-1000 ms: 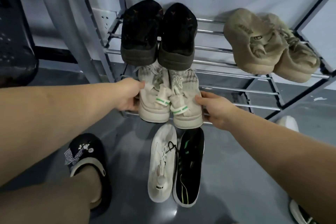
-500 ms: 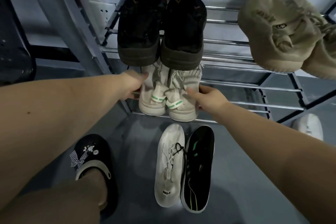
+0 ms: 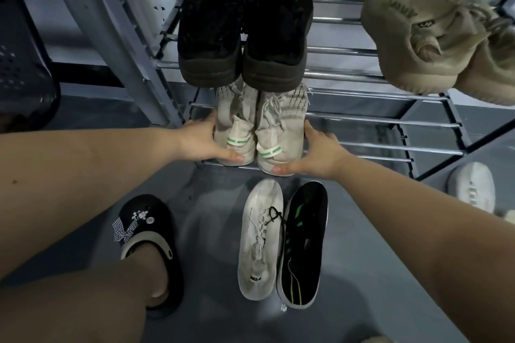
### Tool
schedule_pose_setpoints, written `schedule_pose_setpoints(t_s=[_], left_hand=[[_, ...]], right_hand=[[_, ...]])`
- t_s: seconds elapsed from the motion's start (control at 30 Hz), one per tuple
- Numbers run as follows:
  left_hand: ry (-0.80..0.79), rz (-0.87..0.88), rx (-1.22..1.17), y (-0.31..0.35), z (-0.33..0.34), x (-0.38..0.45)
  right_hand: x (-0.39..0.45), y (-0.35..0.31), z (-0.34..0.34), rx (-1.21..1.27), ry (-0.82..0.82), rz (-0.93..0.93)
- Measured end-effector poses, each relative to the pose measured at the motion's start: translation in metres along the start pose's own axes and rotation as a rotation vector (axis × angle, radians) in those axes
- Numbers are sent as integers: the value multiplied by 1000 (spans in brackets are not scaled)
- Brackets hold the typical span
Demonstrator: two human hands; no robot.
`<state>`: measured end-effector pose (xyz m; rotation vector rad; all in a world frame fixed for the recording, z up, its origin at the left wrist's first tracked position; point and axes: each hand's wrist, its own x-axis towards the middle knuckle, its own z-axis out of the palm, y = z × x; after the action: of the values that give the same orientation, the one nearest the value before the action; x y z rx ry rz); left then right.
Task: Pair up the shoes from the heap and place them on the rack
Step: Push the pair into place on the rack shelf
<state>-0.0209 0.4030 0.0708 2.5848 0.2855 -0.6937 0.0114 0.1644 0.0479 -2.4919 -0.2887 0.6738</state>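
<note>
Head camera view, looking down at a metal shoe rack [image 3: 376, 122] of horizontal chrome bars standing on a grey floor [image 3: 211, 231].

On the rack's lower shelf, at its left end, stands a pair of off-white knit sneakers with green-striped heel tabs [image 3: 260, 125], heels toward the viewer and the two shoes touching side by side. The left hand [image 3: 202, 140] lies flat against the outer side of the left sneaker, fingers straight along it and thumb stretched across the heel. The right hand [image 3: 316, 152] mirrors it on the outer side of the right sneaker, fingers straight and thumb reaching across the heel edge. Both hands press inward, spread rather than curled.

On the shelf above, directly over the sneakers, sits a pair of black slip-on shoes [image 3: 245, 28], heels near. Farther right on that shelf lies a pair of tan knit sneakers [image 3: 434, 33], overhanging the front bar.

On the floor just near of the rack lie a white lace-up sneaker [image 3: 260, 239] and a black shoe with green markings [image 3: 303, 245], side by side and touching. Another white shoe [image 3: 471, 186] lies at the right edge, beneath the rack's corner.

At lower left, the person's foot wears a black clog with a checked bow charm [image 3: 147, 234].
</note>
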Motion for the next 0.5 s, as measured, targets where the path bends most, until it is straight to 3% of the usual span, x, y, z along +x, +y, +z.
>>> schedule_pose_setpoints(t_s=[0.17, 0.5], left_hand=[[54, 16, 200, 2, 1, 10], [56, -20, 110, -7, -10, 46]], right_hand=[[-2, -1, 3, -49, 72, 3], [31, -9, 9, 104, 136, 34]])
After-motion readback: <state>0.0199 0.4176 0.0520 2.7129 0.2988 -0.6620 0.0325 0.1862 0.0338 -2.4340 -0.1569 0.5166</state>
